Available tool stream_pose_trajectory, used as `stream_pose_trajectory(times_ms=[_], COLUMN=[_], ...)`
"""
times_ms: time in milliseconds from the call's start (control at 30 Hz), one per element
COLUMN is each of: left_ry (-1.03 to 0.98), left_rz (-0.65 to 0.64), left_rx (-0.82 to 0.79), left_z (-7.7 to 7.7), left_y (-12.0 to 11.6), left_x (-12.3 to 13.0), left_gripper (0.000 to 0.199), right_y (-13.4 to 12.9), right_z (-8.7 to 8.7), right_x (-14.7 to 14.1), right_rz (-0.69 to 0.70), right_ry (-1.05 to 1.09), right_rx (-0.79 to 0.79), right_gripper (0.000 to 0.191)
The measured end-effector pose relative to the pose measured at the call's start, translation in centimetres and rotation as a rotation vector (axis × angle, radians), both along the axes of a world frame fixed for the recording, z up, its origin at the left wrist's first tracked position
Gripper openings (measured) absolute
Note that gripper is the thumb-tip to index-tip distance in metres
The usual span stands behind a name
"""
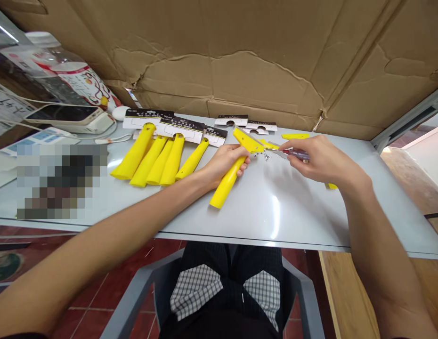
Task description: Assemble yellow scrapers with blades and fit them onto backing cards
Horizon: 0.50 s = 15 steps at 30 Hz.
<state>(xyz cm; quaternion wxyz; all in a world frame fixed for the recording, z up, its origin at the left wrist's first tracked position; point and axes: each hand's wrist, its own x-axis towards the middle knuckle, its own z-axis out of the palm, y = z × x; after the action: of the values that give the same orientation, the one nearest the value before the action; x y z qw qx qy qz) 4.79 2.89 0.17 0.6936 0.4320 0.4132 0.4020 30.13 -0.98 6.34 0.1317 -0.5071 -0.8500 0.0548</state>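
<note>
My left hand (230, 165) is closed around a yellow plastic scraper (226, 183) near its wide head. The scraper lies slanted, its handle end toward the table's front edge. My right hand (320, 157) grips a screwdriver (297, 154) with a see-through handle. Its thin shaft points left at the scraper's head; whether the tip touches a screw is too small to tell. Several small screws (266, 157) lie loose on the table just under the head. Behind them are two black-and-white header cards (231, 119). A yellow piece (296, 136) lies beyond my right hand, and another (332, 186) is partly hidden by my right wrist.
Several yellow handles (134, 155) with header cards lie in a row at left on the white table (190, 214). Further left are a phone (63, 115), cables and a labelled bottle (81, 77). A cardboard wall (240, 42) closes the back. One patch at left is blurred out.
</note>
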Motion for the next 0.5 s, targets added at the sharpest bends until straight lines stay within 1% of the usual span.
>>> stream_pose_trajectory(times_ms=[67,133,233,333,400,500], left_ry=[-0.049,-0.107,-0.176,-0.23,-0.262,-0.291], left_rz=[0.031,0.061,0.096,0.131,0.148,0.145], left_rx=[-0.024,-0.04,-0.042,-0.036,-0.025,-0.019], left_z=[0.1,0.5,1.3,2.0,2.2,2.3], left_y=[0.4,0.8,1.3,1.6,1.7,1.9], left_x=[-0.3,-0.7,-1.2,-1.7,-2.0,-2.2], left_gripper=[0.012,0.013,0.01,0.008,0.015,0.028], right_y=[0.5,1.2,2.1,2.6,2.7,2.8], right_z=[-0.5,-1.4,-3.1,-4.1,-4.4,-4.5], right_x=[0.7,0.9,0.4,-0.4,-0.8,-0.9], right_rz=[-0.005,0.037,0.144,0.154,0.138,0.162], right_ry=[-0.007,0.006,0.009,0.009,0.011,0.015], right_rx=[-0.027,-0.07,-0.129,-0.19,-0.2,-0.172], right_gripper=[0.028,0.025,0.025,0.024,0.023,0.025])
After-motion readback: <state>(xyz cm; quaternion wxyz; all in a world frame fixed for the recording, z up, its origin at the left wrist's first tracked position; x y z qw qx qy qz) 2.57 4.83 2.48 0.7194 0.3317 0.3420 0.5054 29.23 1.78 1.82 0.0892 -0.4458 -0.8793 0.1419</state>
